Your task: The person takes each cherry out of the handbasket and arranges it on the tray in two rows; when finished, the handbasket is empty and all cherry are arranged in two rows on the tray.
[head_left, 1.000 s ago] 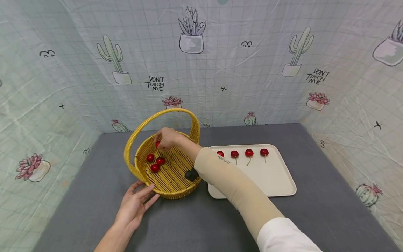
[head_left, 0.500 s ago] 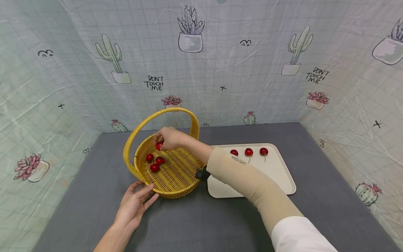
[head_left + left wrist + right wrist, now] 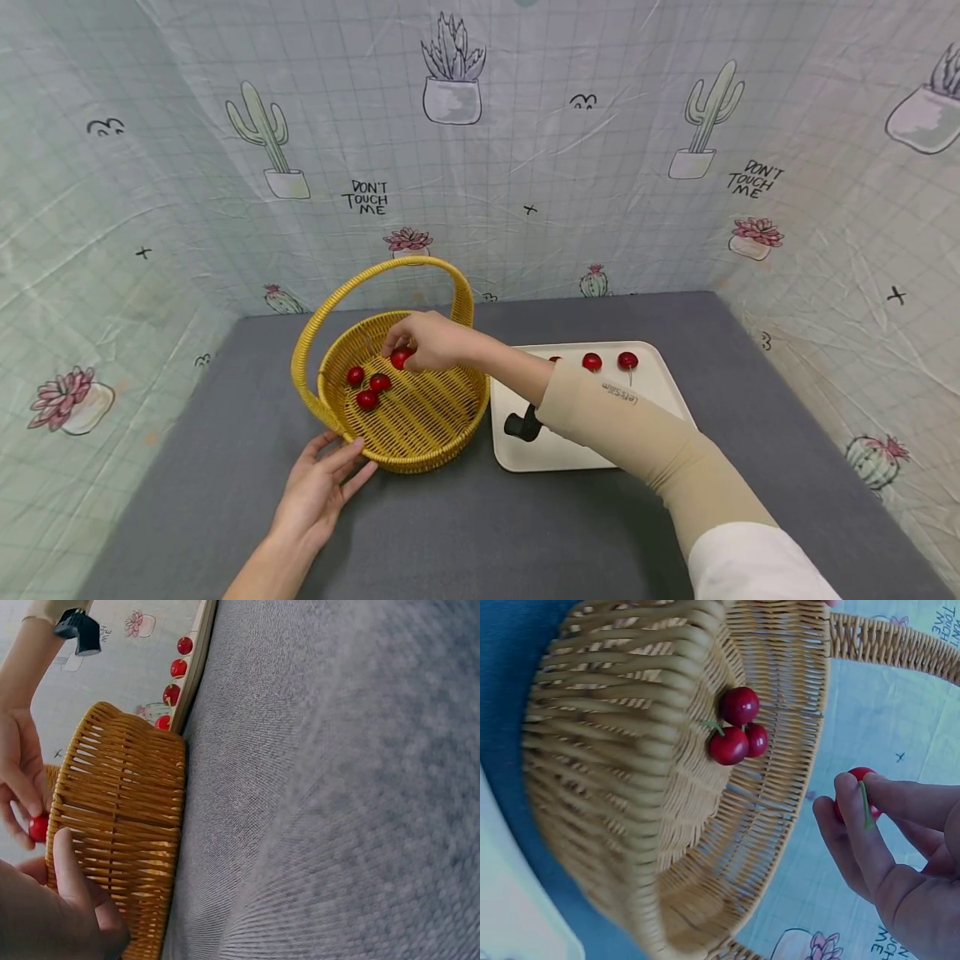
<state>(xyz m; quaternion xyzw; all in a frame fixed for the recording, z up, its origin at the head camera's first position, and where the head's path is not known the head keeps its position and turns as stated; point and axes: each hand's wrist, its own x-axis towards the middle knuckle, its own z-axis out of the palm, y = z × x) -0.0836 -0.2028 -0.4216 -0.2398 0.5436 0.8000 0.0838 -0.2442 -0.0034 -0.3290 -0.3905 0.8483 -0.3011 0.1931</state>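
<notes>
Pinching cherry with right hand, touching basket with unclenched left hand; apparently unloading, likely needing gentle placement on tray.

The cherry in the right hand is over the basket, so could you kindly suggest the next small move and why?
I'd probably carry the cherry rightward to the tray: the right hand pinches it over the basket, and other cherries line the tray's far side.

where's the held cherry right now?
Head view: the held cherry is pinched in the right hand over the yellow basket, just right of three loose cherries inside.
</notes>
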